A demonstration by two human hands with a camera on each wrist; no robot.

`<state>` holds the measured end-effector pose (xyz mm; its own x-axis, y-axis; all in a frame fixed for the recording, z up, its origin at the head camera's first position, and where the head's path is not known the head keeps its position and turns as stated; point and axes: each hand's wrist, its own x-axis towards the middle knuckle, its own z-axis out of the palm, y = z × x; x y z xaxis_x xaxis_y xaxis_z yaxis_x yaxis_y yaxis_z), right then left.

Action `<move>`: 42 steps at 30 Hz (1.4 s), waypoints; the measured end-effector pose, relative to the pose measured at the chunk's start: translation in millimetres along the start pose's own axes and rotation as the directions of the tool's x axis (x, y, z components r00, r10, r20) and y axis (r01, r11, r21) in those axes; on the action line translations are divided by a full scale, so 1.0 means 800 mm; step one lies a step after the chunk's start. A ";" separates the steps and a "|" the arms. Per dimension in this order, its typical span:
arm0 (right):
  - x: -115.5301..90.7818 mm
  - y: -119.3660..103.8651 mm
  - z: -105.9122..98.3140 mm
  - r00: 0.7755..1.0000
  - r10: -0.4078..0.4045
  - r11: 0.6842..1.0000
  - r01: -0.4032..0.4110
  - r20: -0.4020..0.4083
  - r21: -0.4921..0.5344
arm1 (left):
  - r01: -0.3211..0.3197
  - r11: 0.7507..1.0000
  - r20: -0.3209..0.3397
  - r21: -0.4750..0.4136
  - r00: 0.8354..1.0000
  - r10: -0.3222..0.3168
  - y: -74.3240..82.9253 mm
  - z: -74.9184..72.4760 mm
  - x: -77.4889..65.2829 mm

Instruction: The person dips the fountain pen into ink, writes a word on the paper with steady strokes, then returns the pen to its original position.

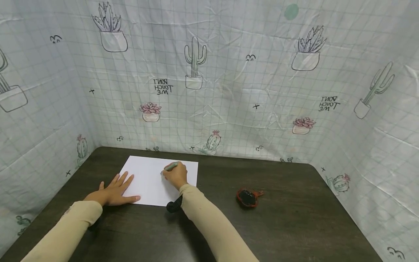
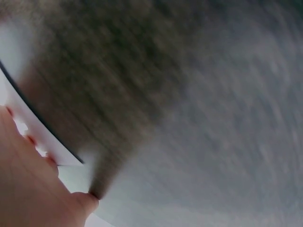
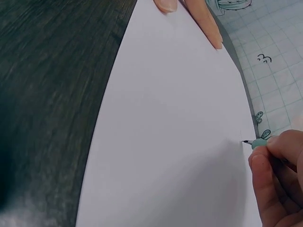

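Observation:
A white sheet of paper (image 1: 147, 182) lies on the dark wooden table. My left hand (image 1: 114, 191) rests with spread fingers on the sheet's left edge; its thumb reaches along the near edge. In the left wrist view, part of that hand (image 2: 33, 179) shows beside the paper's corner (image 2: 61, 153). My right hand (image 1: 176, 175) pinches a green pen (image 1: 171, 166) over the right half of the paper. In the right wrist view, the pen's dark tip (image 3: 247, 142) meets the sheet (image 3: 165, 104), or nearly so. No clear marks show on the paper.
A dark object with an orange-red rim and tab (image 1: 247, 198) sits on the table (image 1: 294, 218) to the right of my right arm. A printed cloth with cactus drawings (image 1: 229, 91) hangs behind the table and along both sides.

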<state>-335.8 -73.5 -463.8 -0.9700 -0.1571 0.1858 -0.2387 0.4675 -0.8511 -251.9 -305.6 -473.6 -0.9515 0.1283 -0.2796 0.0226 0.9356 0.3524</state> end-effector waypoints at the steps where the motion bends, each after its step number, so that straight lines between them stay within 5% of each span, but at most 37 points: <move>1: 0.000 0.001 -0.001 1.000 -0.001 1.000 0.001 -0.001 -0.003 | -0.002 1.000 -0.004 -0.002 1.000 0.002 0.000 0.000 0.000; 15: -0.001 0.009 -0.017 0.999 0.040 0.999 -0.040 -0.013 -0.015 | 0.004 1.000 0.013 0.016 1.000 -0.005 0.017 -0.008 -0.015; 42: -0.009 0.027 -0.048 0.998 0.033 0.999 -0.035 -0.054 -0.028 | -0.035 0.999 -0.014 -0.016 0.999 0.035 -0.016 0.011 0.012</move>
<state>-335.6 -28.6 -465.0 -0.9784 -0.0943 0.1839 -0.2063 0.4969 -0.8429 -258.2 -313.6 -488.6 -0.9543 0.1561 -0.2548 0.0507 0.9250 0.3766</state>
